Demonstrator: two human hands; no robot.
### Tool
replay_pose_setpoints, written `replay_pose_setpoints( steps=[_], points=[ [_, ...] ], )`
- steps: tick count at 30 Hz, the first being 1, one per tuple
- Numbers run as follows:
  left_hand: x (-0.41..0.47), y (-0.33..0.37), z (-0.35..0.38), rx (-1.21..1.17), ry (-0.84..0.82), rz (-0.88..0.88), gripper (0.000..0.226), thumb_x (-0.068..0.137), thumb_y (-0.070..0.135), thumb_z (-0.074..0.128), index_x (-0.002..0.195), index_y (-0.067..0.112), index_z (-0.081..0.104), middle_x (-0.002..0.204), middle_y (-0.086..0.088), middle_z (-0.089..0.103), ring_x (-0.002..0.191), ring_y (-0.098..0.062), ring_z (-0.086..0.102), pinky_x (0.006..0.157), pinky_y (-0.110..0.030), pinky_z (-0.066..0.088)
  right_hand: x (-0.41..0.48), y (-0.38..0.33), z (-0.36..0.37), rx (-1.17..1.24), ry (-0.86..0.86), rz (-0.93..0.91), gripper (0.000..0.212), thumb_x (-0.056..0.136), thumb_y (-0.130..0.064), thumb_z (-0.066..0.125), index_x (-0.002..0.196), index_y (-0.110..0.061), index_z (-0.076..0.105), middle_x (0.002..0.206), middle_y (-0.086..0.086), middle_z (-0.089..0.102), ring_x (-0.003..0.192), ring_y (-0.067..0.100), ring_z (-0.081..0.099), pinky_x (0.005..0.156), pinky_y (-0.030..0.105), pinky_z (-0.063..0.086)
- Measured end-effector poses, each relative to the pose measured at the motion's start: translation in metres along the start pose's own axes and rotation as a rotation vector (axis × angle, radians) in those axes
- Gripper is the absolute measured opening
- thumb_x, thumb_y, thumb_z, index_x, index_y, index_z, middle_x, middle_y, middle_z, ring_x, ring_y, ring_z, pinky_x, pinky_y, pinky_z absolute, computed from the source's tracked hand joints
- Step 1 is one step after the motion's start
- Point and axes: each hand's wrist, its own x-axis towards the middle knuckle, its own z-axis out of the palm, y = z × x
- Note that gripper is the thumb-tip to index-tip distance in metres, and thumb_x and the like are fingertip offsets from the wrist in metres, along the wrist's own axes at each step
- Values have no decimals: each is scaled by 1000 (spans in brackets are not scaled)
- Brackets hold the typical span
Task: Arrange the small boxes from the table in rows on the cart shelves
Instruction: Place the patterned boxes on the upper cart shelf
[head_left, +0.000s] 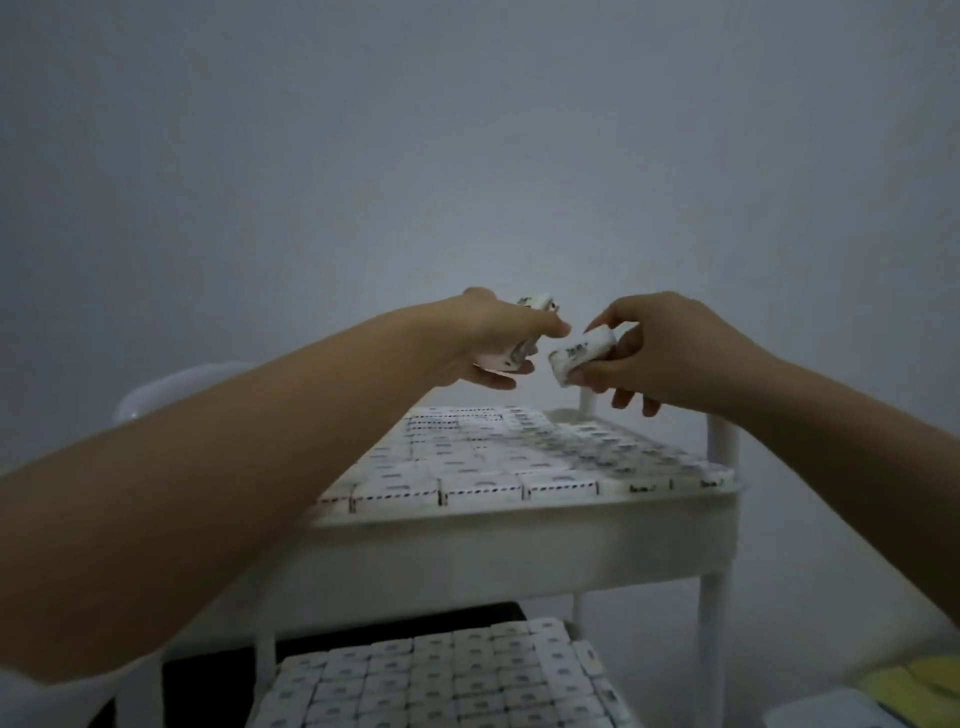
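Right hand pinches one small white rectangular cardboard box with dark print, thumb on top, fingers curled under its right end. The box's long axis runs from lower left to upper right, and its free end points at the left hand. Left hand is closed around a clutch of the same white boxes; one end pokes out above the knuckles and the count is hidden by the fingers. Left thumb tip sits just beside the single box, with a gap between them, not touching. Both hands hover above the far end of the white plastic cart's top shelf, and the right hand is nearer the far right post. The top shelf is packed with flat rows of boxes; a bare strip seems to remain at the far right corner, but blur makes that unsure. If so, the single box needs levelling and a turn to match the rows before going down there, right hand best placed. The lower shelf's box rows are also full across the visible part. No table in view.
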Motion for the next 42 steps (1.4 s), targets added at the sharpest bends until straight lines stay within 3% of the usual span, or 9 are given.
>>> replay_pose_setpoints(
  steps=[4, 6, 9, 14, 21, 25, 32, 37, 42],
  points=[
    [39, -4, 0, 161, 82, 48, 56, 81, 50, 71, 117, 7, 61, 114, -7, 64, 99, -19, 60, 77, -30, 48, 35, 7, 12, -554, 115, -27, 47, 76, -68, 63, 86, -23, 69, 78, -2, 69, 67, 16, 63, 53, 24, 43],
    [57, -7, -1, 227, 143, 69, 58, 81, 52, 70, 113, 5, 62, 111, -6, 61, 99, -21, 57, 74, -30, 46, 49, 8, 12, -592, 106, -56, 46, 77, -64, 64, 87, -20, 70, 80, 1, 68, 69, 19, 61, 54, 26, 42],
    [76, -8, 0, 445, 110, 128, 43, 87, 45, 63, 92, 3, 65, 92, -10, 65, 78, -20, 56, 61, -28, 43, 63, 10, 10, -530, 36, -121, 33, 80, -49, 71, 96, -20, 71, 88, 0, 69, 76, 19, 62, 64, 30, 47],
    [89, -4, 6, 684, 50, 215, 33, 91, 34, 62, 102, 3, 67, 89, -8, 71, 74, -15, 68, 59, -24, 55, 76, 18, 18, -624, -112, -148, 34, 84, -39, 71, 113, -25, 61, 84, -6, 57, 70, 12, 53, 67, 27, 43],
    [108, -15, 10, 800, 18, 275, 25, 91, 24, 64, 106, 4, 66, 84, -8, 74, 70, -14, 73, 61, -27, 60, 82, 25, 36, -958, -63, -327, 36, 86, -52, 62, 114, -29, 66, 105, -2, 59, 110, 18, 42, 74, 29, 34],
    [111, -12, 10, 767, -6, 287, 22, 92, 20, 63, 108, 4, 63, 86, -9, 74, 70, -13, 72, 61, -25, 59, 87, 28, 38, -932, -106, -309, 37, 84, -54, 64, 108, -26, 71, 97, -3, 65, 101, 16, 44, 72, 29, 32],
    [110, -17, 25, 512, -60, 322, 18, 93, 23, 63, 104, 9, 60, 87, -8, 72, 67, -13, 70, 67, -26, 60, 84, 30, 42, -891, -311, -247, 35, 81, -48, 70, 105, -22, 67, 94, -4, 65, 91, 18, 61, 76, 31, 51],
    [109, -27, 37, 402, -98, 289, 21, 90, 17, 64, 110, 9, 60, 95, -12, 72, 71, -18, 71, 68, -28, 59, 77, 26, 44, -949, -356, -263, 20, 84, -45, 68, 101, -33, 68, 89, -10, 60, 90, 14, 60, 69, 26, 41],
    [106, -33, 38, 395, -184, 268, 23, 88, 17, 69, 108, 13, 57, 93, -10, 71, 73, -20, 73, 68, -28, 59, 71, 24, 41, -973, -408, -289, 19, 93, -38, 56, 109, -39, 65, 106, -11, 65, 95, 12, 58, 79, 27, 39]
  ],
)
